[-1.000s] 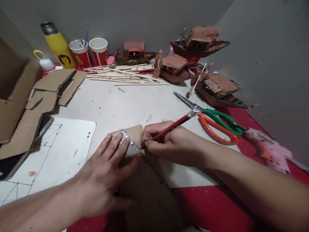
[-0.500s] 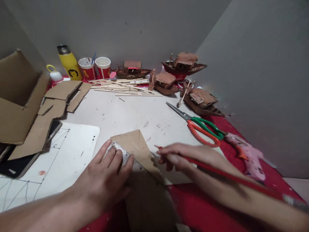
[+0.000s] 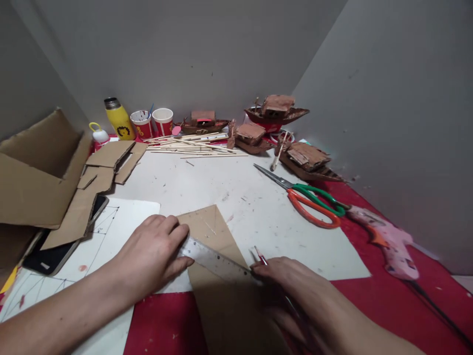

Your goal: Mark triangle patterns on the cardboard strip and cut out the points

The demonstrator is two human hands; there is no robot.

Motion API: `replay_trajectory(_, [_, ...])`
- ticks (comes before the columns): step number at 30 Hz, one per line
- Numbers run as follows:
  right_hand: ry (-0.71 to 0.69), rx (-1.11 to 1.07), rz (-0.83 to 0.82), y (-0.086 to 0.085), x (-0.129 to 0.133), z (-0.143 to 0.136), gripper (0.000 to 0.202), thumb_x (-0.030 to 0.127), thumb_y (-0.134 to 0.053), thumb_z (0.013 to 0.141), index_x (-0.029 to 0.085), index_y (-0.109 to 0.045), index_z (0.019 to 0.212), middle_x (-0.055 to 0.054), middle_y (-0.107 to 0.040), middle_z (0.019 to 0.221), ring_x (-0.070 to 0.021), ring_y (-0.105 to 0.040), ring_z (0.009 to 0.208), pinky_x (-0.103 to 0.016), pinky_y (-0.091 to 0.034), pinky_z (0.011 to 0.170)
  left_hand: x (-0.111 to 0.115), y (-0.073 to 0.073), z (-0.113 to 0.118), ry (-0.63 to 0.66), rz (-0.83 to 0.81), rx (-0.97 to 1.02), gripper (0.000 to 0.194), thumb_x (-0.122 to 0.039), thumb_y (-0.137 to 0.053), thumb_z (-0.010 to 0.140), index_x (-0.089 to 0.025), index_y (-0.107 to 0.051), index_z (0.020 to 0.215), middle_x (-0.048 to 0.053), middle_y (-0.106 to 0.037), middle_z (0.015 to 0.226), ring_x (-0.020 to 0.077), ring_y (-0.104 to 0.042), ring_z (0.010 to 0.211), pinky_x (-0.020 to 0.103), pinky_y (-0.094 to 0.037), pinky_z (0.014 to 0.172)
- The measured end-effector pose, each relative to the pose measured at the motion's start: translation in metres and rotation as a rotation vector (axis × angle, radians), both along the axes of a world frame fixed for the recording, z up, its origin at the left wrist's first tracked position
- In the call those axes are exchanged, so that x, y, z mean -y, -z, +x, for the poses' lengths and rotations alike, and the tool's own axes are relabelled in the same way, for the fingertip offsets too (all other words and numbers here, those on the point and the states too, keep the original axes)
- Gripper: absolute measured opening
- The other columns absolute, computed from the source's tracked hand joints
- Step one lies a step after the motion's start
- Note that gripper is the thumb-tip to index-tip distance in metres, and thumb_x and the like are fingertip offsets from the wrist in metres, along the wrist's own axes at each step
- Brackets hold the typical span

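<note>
A clear ruler (image 3: 217, 257) lies slantwise across a strip of brown cardboard (image 3: 207, 224) that bears faint drawn lines. My left hand (image 3: 157, 249) grips the ruler's far left end between thumb and curled fingers. At its other end, my right hand (image 3: 295, 281) touches the ruler with its fingertips and holds a slim red pencil (image 3: 261, 257), point upward and away from me. Part of the right hand's fingers and the near part of the pencil are in shadow. Under the left forearm is a paper sheet with a drawn pattern (image 3: 107, 227).
Scissors (image 3: 295, 190) and a pink glue gun (image 3: 391, 236) lie to the right. Several model boats (image 3: 277, 111), wooden sticks (image 3: 195, 145), paper cups (image 3: 162, 121) and a yellow bottle (image 3: 118, 121) line the back. Left are a cardboard box (image 3: 33, 182), cardboard pieces (image 3: 99, 172) and a phone (image 3: 48, 254).
My left hand has gone from fingers pressing flat on the ruler to gripping its end. My right hand, with the pencil, has come down to the ruler's near end. The view has tilted up slightly.
</note>
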State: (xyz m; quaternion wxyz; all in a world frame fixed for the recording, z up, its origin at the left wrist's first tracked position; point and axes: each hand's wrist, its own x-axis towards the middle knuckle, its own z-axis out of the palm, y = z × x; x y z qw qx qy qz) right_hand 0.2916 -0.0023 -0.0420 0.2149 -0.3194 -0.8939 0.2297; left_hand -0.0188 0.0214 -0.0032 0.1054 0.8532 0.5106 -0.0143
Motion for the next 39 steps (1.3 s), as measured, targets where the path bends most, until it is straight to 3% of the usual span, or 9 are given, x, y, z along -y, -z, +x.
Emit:
replay_trajectory(5, [-0.018, -0.046, -0.064, 0.011, -0.008, 0.002, 0.047, 0.006, -0.053, 0.089, 0.023, -0.049, 0.133, -0.012, -0.068, 0.107, -0.0238, -0.066, 0.094, -0.035, -0.057, 0.078, -0.005, -0.003, -0.004, -0.038, -0.094, 0.012, 0.034, -0.041, -0.062, 0.089, -0.015, -0.062, 0.11, 0.012, -0.063, 0.1, 0.0308, -0.06, 0.091, 0.046, -0.049, 0.08])
replay_trajectory(13, [-0.024, -0.026, -0.053, 0.008, -0.026, -0.002, 0.037, 0.015, -0.059, 0.091, 0.023, -0.056, 0.126, -0.01, -0.069, 0.1, -0.023, -0.066, 0.086, -0.033, -0.056, 0.071, -0.013, -0.006, -0.012, -0.096, -0.125, -0.01, 0.038, -0.047, -0.066, 0.084, -0.018, -0.063, 0.108, 0.011, -0.064, 0.098, 0.0316, -0.06, 0.09, 0.044, -0.046, 0.078])
replay_trajectory(20, [-0.064, -0.043, -0.065, 0.014, -0.035, -0.003, 0.044, 0.011, -0.053, 0.091, 0.024, -0.05, 0.133, -0.01, -0.067, 0.098, -0.0234, -0.065, 0.083, -0.035, -0.055, 0.069, -0.02, -0.008, -0.019, -0.216, -0.255, 0.213, 0.033, -0.041, -0.073, 0.077, -0.021, -0.063, 0.101, 0.005, -0.061, 0.1, 0.0229, -0.059, 0.084, 0.034, -0.044, 0.073])
replay_trajectory(25, [-0.056, -0.036, -0.086, 0.014, -0.039, -0.002, 0.044, 0.015, -0.053, 0.092, 0.028, -0.05, 0.133, -0.01, -0.07, 0.099, -0.0275, -0.068, 0.086, -0.042, -0.058, 0.075, -0.019, -0.009, -0.021, -0.266, -0.552, 0.47, 0.016, -0.034, -0.068, 0.081, -0.021, -0.059, 0.081, -0.003, -0.054, 0.072, 0.0153, -0.049, 0.066, 0.026, -0.036, 0.059])
replay_trajectory(30, [0.019, -0.076, 0.038, 0.004, -0.043, 0.005, 0.04, 0.02, -0.058, 0.092, 0.03, -0.055, 0.131, -0.01, -0.071, 0.11, -0.0309, -0.069, 0.099, -0.046, -0.058, 0.086, -0.015, -0.012, -0.024, -0.3, -0.861, 0.769, 0.03, -0.042, -0.056, 0.093, -0.021, -0.055, 0.072, -0.007, -0.037, 0.058, 0.011, -0.03, 0.052, 0.025, -0.023, 0.049])
replay_trajectory(32, [0.141, -0.12, 0.107, -0.006, -0.046, 0.006, 0.041, 0.022, -0.06, 0.092, 0.03, -0.054, 0.132, -0.011, -0.07, 0.117, -0.0315, -0.067, 0.107, -0.048, -0.055, 0.093, -0.018, -0.013, -0.025, -0.366, -0.804, 0.907, 0.033, -0.045, -0.057, 0.093, -0.02, -0.057, 0.071, -0.005, -0.043, 0.058, 0.0106, -0.034, 0.052, 0.024, -0.026, 0.049])
replay_trajectory(35, [0.368, -0.233, 0.13, -0.02, -0.053, -0.001, 0.039, 0.025, -0.063, 0.093, 0.029, -0.055, 0.131, -0.01, -0.069, 0.119, -0.0283, -0.068, 0.104, -0.045, -0.055, 0.093, -0.024, -0.012, -0.027, -0.483, -0.527, 1.127, 0.03, -0.04, -0.062, 0.092, -0.018, -0.061, 0.071, -0.002, -0.057, 0.065, 0.0108, -0.048, 0.061, 0.023, -0.039, 0.061])
replay_trajectory(37, [0.419, -0.298, 0.087, -0.022, -0.061, -0.012, 0.03, 0.029, -0.062, 0.094, 0.027, -0.059, 0.124, -0.009, -0.071, 0.114, -0.0261, -0.07, 0.099, -0.041, -0.057, 0.089, -0.027, -0.009, -0.027, -0.559, -0.449, 1.24, 0.021, -0.036, -0.067, 0.089, -0.018, -0.064, 0.078, -0.002, -0.061, 0.07, 0.0099, -0.052, 0.066, 0.021, -0.041, 0.066])
replay_trajectory(39, [0.387, -0.34, 0.01, -0.017, -0.068, -0.026, 0.022, 0.03, -0.059, 0.096, 0.025, -0.062, 0.117, -0.009, -0.074, 0.107, -0.0249, -0.072, 0.098, -0.037, -0.059, 0.086, -0.027, -0.005, -0.025, -0.62, -0.5, 1.306, 0.019, -0.034, -0.073, 0.086, -0.018, -0.063, 0.087, -0.002, -0.066, 0.075, 0.0089, -0.054, 0.065, 0.02, -0.042, 0.064])
